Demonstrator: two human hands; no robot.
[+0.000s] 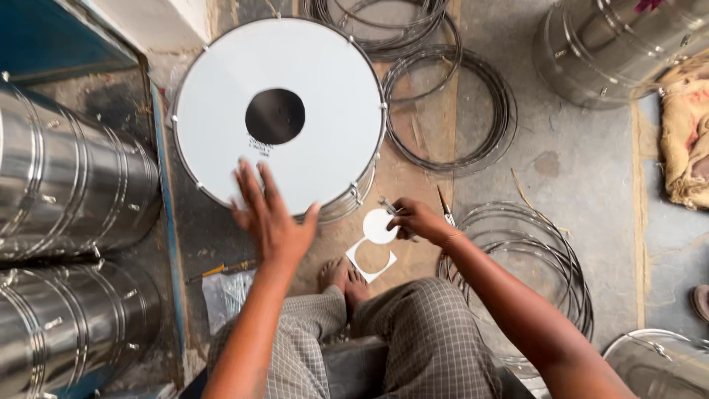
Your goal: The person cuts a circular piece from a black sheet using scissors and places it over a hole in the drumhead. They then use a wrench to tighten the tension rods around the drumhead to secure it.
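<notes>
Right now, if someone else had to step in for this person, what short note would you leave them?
Left hand: open, fingers spread on the near edge of the white drumhead.
Right hand: pinching a white round sticker, with scissors beside it.
Done: black round patch sits at the drumhead's centre; a backing sheet with a round hole lies by the feet.
Left: white sticker not yet on the drum.

One white drum (295,111) with one black dot (275,116). Four shiny metal drums: two left (66,177), one far right (605,52), one near right (657,362). Two hands (269,218).
</notes>
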